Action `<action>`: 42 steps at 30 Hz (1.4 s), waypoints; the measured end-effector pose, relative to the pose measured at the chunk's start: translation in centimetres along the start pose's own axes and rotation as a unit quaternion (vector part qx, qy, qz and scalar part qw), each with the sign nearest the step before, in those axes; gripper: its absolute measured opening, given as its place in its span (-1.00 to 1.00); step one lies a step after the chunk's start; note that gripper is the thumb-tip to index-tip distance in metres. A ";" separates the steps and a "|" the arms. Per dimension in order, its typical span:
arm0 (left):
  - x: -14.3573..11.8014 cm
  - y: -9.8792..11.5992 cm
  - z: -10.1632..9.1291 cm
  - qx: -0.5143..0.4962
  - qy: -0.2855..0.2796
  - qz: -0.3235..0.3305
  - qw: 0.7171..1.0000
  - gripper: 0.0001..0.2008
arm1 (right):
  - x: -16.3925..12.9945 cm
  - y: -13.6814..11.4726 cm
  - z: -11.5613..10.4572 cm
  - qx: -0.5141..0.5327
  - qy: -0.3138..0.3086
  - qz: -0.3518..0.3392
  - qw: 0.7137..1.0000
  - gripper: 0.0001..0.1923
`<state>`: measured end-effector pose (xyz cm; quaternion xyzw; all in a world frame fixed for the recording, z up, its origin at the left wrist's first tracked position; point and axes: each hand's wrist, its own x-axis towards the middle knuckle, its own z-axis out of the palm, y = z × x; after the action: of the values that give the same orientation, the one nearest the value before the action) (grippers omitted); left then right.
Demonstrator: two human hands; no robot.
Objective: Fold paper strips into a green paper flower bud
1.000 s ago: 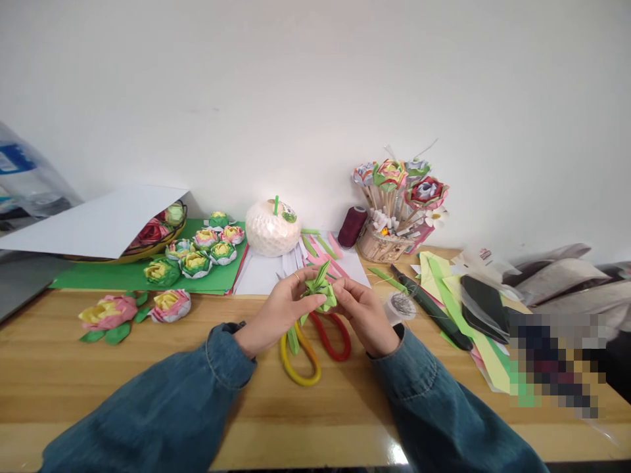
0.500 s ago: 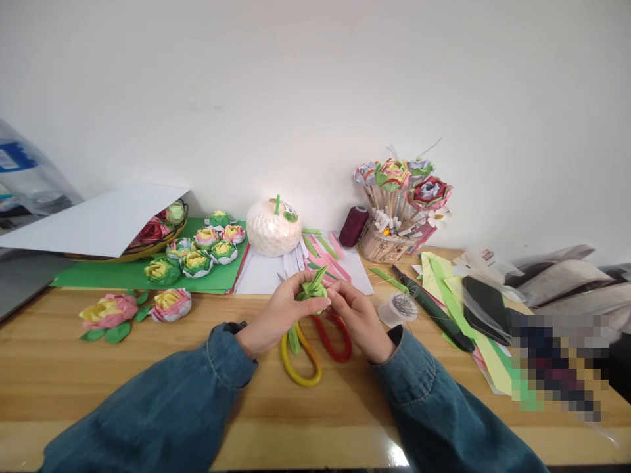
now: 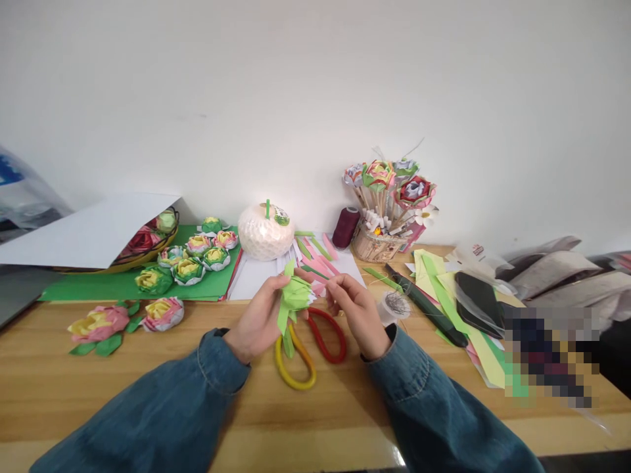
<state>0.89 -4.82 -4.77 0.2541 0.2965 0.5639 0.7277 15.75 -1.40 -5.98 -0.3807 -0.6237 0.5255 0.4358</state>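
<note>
A light green folded-paper flower [image 3: 294,295] with pointed strips sits in my left hand [image 3: 261,316], held between thumb and fingers. My right hand [image 3: 355,310] is a little to the right, apart from the flower, with thumb and forefinger pinched together. Whatever lies in that pinch is too small to make out. Beneath both hands, a pair of scissors with one yellow and one red handle [image 3: 340,355] rests on the wooden table [image 3: 187,407]. A green paper strip lies by the yellow handle. The scissor blades are mostly hidden.
Several finished paper flowers [image 3: 188,270] stand on green card at the left. Behind are a foam-netted round object [image 3: 266,236], a maroon thread spool [image 3: 346,227] and a basket of paper flowers [image 3: 377,244]. At right are a pin tub [image 3: 393,309], a dark green cutter [image 3: 428,309] and a phone [image 3: 480,305].
My right hand has let go of the green flower and drawn slightly right. In my left hand the flower has turned, showing more of its side. The view has shifted a little.
</note>
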 end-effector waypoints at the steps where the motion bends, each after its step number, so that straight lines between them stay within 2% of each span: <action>1: 0.0 0.1 -0.1 -0.022 -0.018 -0.022 0.999 -0.78 | 0.1 -0.1 -0.1 0.004 0.013 -0.011 1.000 -0.71; 5: 0.0 0.0 -0.4 -0.040 -0.085 -0.085 0.992 -0.64 | 0.2 -0.8 -0.5 -0.007 -0.003 -0.030 1.000 -0.70; 10: -0.1 -0.4 -0.4 -0.004 -0.138 -0.097 0.986 -0.56 | -0.2 -1.5 -0.5 -0.012 -0.087 -0.043 0.995 -0.70; 13: 0.0 -0.7 -0.3 0.009 -0.142 -0.103 0.984 -0.59 | -0.3 -1.4 -0.5 -0.012 -0.088 -0.054 0.995 -0.77; 15: 0.0 -0.9 -0.4 0.013 -0.129 -0.117 0.985 -0.63 | -0.4 -1.2 -0.6 -0.037 -0.064 -0.079 0.994 -0.83; 17: 0.1 -1.1 -0.4 0.023 -0.079 -0.129 0.988 -0.70 | -0.4 -0.9 -0.7 -0.073 -0.034 -0.105 0.991 -0.85; 19: 0.2 -1.3 -0.5 0.053 -0.009 -0.111 0.992 -0.78 | -0.4 -0.7 -0.7 -0.106 -0.003 -0.123 0.987 -0.85; 21: 0.3 -1.4 -0.5 0.101 0.030 -0.071 0.992 -0.83 | -0.4 -0.6 -0.7 -0.133 0.018 -0.138 0.981 -0.85; 25: 0.7 -1.2 -0.4 0.217 0.033 0.015 0.976 -0.83 | -0.5 -0.7 -0.7 -0.171 0.036 -0.175 0.969 -0.86; 30: 1.0 -1.0 -0.6 0.340 0.046 0.113 0.932 -0.80 | -0.5 -0.6 -0.8 -0.203 0.049 -0.200 0.957 -0.86; 35: 0.9 -1.5 -0.8 0.402 0.070 0.143 0.902 -0.77 | -0.6 -0.2 -0.7 -0.259 0.070 -0.240 0.933 -0.85; 39: 0.8 -1.7 -0.7 0.412 0.089 0.144 0.895 -0.80 | -0.6 0.4 -0.6 -0.304 0.069 -0.248 0.917 -0.84; 42: 0.7 -1.6 -0.6 0.429 0.092 0.147 0.887 -0.86 | -0.6 0.5 -0.4 -0.308 0.061 -0.246 0.917 -0.86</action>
<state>1.71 -4.47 -6.41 0.5289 0.5344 0.5033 0.4259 16.37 -1.77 -6.52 -0.3623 -0.8009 0.1594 0.4493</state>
